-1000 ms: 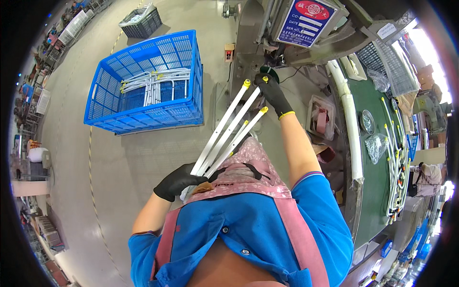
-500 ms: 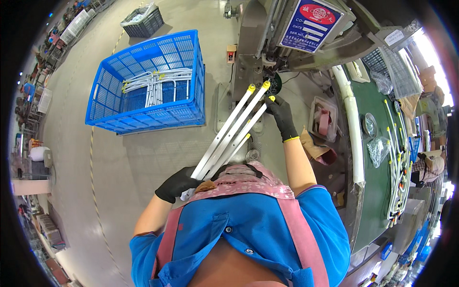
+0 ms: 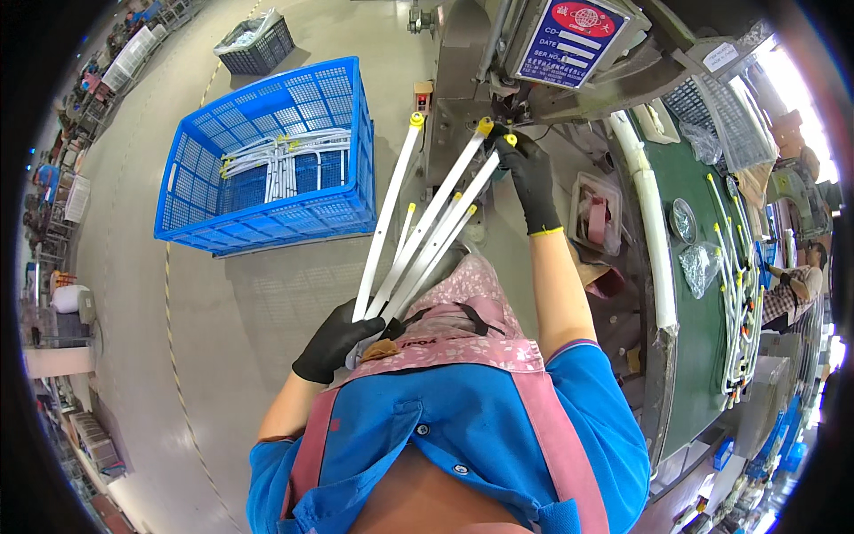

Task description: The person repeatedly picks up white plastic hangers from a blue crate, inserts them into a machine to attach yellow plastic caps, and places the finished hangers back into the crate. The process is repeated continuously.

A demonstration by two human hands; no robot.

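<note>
White flat metal bars [image 3: 389, 218] with yellow caps fan out in front of me, tilted away from my body. They look like one folding frame, though the joints are hidden. Black-gloved, my left hand [image 3: 334, 343] is closed round their near ends. My right hand [image 3: 532, 178], in a black glove with a yellow cuff, has its fingers at the far capped end of the rightmost bar [image 3: 479, 182]. The fingertips are partly hidden there. Just beyond that end is the head of a grey-green machine [image 3: 511, 105]. Shorter capped bars [image 3: 447, 233] lie between the long ones.
A blue plastic crate [image 3: 267, 227] with similar white tubes [image 3: 283, 169] stands ahead on the left, a dark crate [image 3: 258, 53] behind it. On my right is a green-topped table [image 3: 689, 356] with white frames [image 3: 734, 329]. A bin [image 3: 596, 214] sits beneath the machine. A person [image 3: 803, 283] is at far right.
The bars have spread apart, the leftmost swinging out to the left. Both the bars' far ends and my right hand have moved farther forward, toward the machine. My left hand keeps its hold.
</note>
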